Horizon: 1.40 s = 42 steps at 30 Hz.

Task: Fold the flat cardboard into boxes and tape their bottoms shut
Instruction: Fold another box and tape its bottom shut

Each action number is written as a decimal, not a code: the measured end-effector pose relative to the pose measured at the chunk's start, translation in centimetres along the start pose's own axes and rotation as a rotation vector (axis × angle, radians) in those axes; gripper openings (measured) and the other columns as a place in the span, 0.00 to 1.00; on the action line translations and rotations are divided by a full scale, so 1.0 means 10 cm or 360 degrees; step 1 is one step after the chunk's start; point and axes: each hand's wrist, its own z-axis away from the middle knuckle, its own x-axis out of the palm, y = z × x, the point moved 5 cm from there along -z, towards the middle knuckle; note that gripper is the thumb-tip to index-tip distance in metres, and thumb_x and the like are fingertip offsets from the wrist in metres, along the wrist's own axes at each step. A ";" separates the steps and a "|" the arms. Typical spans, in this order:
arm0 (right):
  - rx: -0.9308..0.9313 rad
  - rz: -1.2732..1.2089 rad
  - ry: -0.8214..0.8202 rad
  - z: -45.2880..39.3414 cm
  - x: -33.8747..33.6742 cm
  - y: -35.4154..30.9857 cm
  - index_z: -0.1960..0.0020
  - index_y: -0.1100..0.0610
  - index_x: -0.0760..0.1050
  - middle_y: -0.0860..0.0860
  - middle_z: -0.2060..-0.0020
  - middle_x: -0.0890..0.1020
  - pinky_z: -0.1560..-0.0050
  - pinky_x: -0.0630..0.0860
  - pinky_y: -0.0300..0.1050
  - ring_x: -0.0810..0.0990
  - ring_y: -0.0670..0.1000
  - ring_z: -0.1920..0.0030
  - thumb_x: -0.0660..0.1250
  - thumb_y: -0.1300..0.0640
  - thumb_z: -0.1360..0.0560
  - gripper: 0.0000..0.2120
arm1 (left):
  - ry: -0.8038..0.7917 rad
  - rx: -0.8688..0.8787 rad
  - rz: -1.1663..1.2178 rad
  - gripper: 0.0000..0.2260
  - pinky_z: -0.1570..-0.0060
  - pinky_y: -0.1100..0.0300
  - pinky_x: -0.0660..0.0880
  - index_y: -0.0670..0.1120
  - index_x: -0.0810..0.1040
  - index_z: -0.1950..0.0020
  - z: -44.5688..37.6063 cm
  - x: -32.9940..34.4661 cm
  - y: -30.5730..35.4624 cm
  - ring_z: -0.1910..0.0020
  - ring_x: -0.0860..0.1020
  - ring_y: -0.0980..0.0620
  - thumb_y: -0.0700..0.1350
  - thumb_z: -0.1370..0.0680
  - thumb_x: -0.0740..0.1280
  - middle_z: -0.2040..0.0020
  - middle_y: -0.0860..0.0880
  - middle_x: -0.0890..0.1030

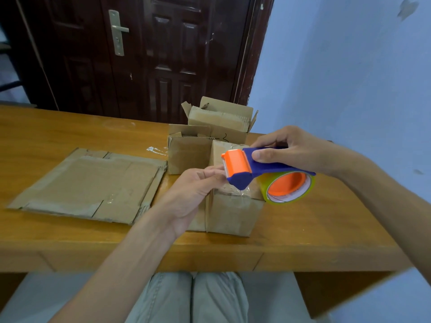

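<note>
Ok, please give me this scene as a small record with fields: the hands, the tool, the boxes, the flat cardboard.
right hand: grips tape dispenser by its blue handle
left hand: pinches at the dispenser's orange cutter end
near box: on the table, below the dispenser
other boxes: behind it, flaps up
flat cardboard: lies on the table's left

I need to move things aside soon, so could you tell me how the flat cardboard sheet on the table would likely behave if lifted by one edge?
The flat cardboard would probably sag, since its creases and slits break its stiffness. It looks thin, so likely light.
</note>
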 end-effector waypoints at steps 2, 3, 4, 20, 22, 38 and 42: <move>-0.0002 0.0030 -0.0018 -0.01 0.00 -0.01 0.40 0.46 0.83 0.39 0.54 0.87 0.59 0.77 0.39 0.86 0.46 0.53 0.67 0.40 0.24 0.18 | 0.0035 0.0005 -0.0052 0.09 0.25 0.41 0.66 0.48 0.89 0.46 -0.01 0.01 -0.01 0.30 0.76 0.53 0.49 0.21 0.72 0.38 0.56 0.85; -0.0005 0.0051 -0.0029 -0.01 0.01 -0.01 0.40 0.45 0.83 0.39 0.54 0.86 0.59 0.78 0.39 0.86 0.46 0.53 0.67 0.39 0.24 0.17 | 0.0060 -0.0002 -0.0084 0.09 0.25 0.40 0.67 0.48 0.89 0.46 -0.02 0.00 -0.03 0.30 0.76 0.53 0.48 0.19 0.71 0.38 0.56 0.85; -0.0004 0.0079 -0.0042 -0.02 0.01 -0.02 0.40 0.44 0.83 0.38 0.54 0.86 0.58 0.77 0.40 0.85 0.45 0.53 0.66 0.39 0.24 0.17 | 0.0081 -0.0010 -0.0105 0.09 0.26 0.40 0.68 0.47 0.89 0.47 -0.03 0.00 -0.04 0.31 0.76 0.52 0.48 0.19 0.70 0.38 0.55 0.85; 0.0062 0.0110 -0.0050 0.26 -0.03 0.17 0.41 0.43 0.83 0.43 0.53 0.87 0.54 0.81 0.49 0.86 0.50 0.53 0.66 0.40 0.21 0.13 | 0.0011 0.0005 -0.0545 0.08 0.23 0.50 0.60 0.45 0.83 0.53 -0.08 -0.16 0.11 0.31 0.71 0.63 0.43 0.16 0.66 0.35 0.62 0.82; 0.0066 0.0084 -0.0070 0.29 0.00 0.21 0.41 0.43 0.83 0.43 0.54 0.87 0.55 0.80 0.48 0.86 0.50 0.54 0.65 0.40 0.20 0.13 | 0.0017 0.0031 -0.0655 0.08 0.25 0.49 0.61 0.43 0.82 0.52 -0.08 -0.14 0.12 0.30 0.70 0.63 0.42 0.16 0.66 0.34 0.63 0.81; 0.0119 -0.0099 0.0069 0.57 0.00 0.53 0.46 0.45 0.84 0.47 0.59 0.86 0.58 0.75 0.46 0.83 0.49 0.61 0.67 0.39 0.22 0.13 | 0.0355 0.0136 -0.0473 0.13 0.24 0.42 0.66 0.47 0.79 0.67 0.03 -0.11 0.00 0.31 0.75 0.62 0.38 0.23 0.68 0.36 0.65 0.82; 0.0127 -0.0135 0.0038 0.54 0.01 0.60 0.45 0.47 0.84 0.48 0.59 0.86 0.57 0.75 0.46 0.82 0.49 0.60 0.68 0.39 0.21 0.14 | 0.0447 0.0094 -0.0470 0.10 0.25 0.41 0.66 0.44 0.80 0.66 0.06 -0.10 -0.06 0.30 0.75 0.60 0.43 0.24 0.71 0.33 0.63 0.80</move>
